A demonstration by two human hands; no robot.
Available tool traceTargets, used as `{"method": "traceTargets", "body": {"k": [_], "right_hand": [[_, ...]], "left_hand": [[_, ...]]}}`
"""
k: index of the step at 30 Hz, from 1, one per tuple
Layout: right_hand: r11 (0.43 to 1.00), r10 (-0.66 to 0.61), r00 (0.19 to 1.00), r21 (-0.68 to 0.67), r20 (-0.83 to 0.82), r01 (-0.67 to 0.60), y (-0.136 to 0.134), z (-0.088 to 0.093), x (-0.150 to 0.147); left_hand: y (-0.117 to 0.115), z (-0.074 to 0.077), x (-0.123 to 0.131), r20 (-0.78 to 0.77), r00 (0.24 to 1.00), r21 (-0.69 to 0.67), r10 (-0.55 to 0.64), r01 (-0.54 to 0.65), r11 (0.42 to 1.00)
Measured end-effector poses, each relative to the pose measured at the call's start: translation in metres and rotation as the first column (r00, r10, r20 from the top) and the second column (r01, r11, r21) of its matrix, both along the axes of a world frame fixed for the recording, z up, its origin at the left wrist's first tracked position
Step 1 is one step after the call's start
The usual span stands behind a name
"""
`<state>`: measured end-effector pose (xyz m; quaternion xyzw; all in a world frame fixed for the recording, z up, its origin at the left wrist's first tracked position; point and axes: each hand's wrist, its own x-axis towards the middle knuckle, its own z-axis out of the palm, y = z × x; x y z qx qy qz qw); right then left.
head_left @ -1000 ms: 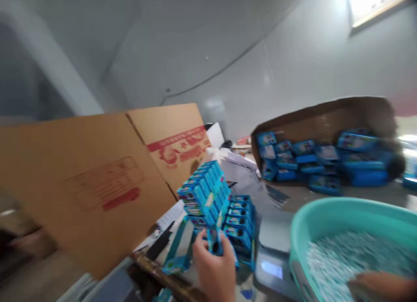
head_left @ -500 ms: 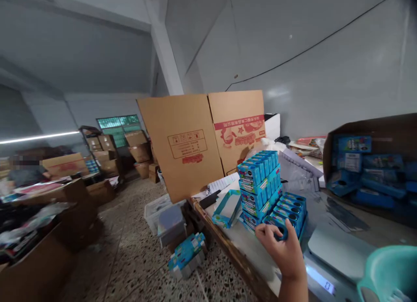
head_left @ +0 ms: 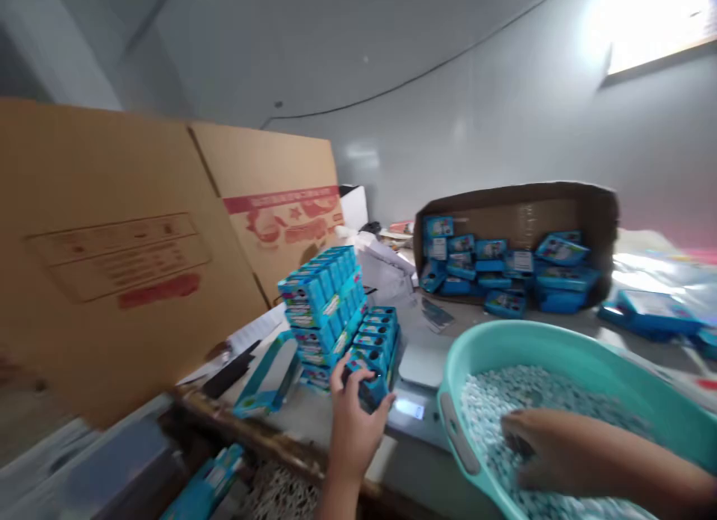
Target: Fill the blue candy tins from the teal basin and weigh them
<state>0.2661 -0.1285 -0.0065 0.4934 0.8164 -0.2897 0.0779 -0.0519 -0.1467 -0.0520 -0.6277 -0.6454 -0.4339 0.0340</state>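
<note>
My left hand [head_left: 352,419] is closed round a small blue box [head_left: 370,389] at the near end of a tray of several open blue boxes [head_left: 374,341]. Just behind it stands a tall stack of blue boxes [head_left: 325,303]. My right hand [head_left: 546,449] lies inside a teal plastic basin [head_left: 504,341], resting on the small white pieces [head_left: 493,389] that fill it. Its fingers are curled down into the pieces, and what they hold is hidden. Between the hands sits a flat digital scale [head_left: 417,374] with a lit display.
A large brown cardboard sheet [head_left: 112,243] stands upright at the left edge of the table. An open carton on its side [head_left: 520,206] holds several blue packs at the back. An empty blue tray [head_left: 263,378] lies by the stack. More blue packs [head_left: 650,311] lie at right.
The view swung left toward the room and back to the table. My left hand stayed on the small blue box by the tray. My right hand has come back into view in the basin.
</note>
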Motion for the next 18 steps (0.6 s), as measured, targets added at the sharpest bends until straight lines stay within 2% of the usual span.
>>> {"method": "traceTargets", "body": {"k": [2, 4, 7, 10, 14, 18], "right_hand": [[1.0, -0.02, 1.0, -0.02, 0.003, 0.02, 0.001, 0.002, 0.009], [0.999, -0.017, 1.0, -0.04, 0.025, 0.018, 0.007, 0.006, 0.003], [0.997, -0.01, 0.999, -0.078, 0.042, 0.014, 0.013, 0.014, -0.007], [0.994, -0.018, 0.999, -0.107, 0.042, 0.022, 0.014, 0.017, -0.007], [0.991, -0.033, 0.998, -0.124, 0.051, 0.039, 0.015, 0.014, -0.003], [0.993, -0.034, 0.998, -0.113, 0.048, 0.039, 0.014, 0.017, -0.006]], "left_hand": [[0.005, 0.002, -0.001, -0.032, 0.99, 0.141, 0.139, -0.133, 0.981], [0.01, 0.005, 0.0, -0.027, 0.959, 0.249, 0.283, -0.268, 0.931], [0.018, 0.007, 0.002, -0.062, 0.919, 0.289, 0.39, -0.357, 0.888], [0.023, 0.001, -0.001, -0.11, 0.903, 0.299, 0.415, -0.368, 0.88], [0.026, -0.011, -0.008, -0.217, 0.912, 0.33, 0.347, -0.266, 0.906], [0.032, -0.018, -0.011, -0.262, 0.909, 0.38, 0.323, -0.21, 0.901]]}}
